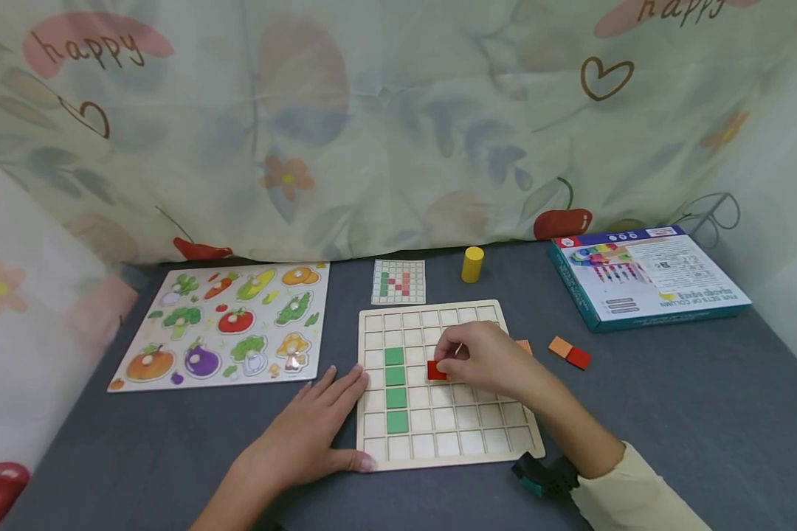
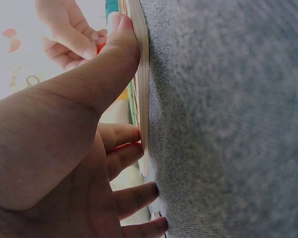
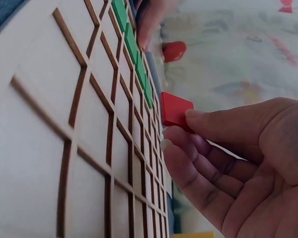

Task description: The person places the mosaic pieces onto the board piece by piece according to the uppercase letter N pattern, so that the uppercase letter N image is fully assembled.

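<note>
While left hand (image 1: 315,424) lies spread, right hand (image 1: 488,359) pinches red tile (image 1: 436,371) — squarish, jutting left.

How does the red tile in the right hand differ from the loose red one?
The right hand pinches the held red tile; no hand touches the loose red tile. The held one is over the grid board, the loose one on the table beside an orange tile. Both are flat and red.

Head view looks from the near side, forward and down across the table (image 1: 671,413). Wrist views: close, turned sideways; all share the wooden grid board (image 1: 448,444).
</note>
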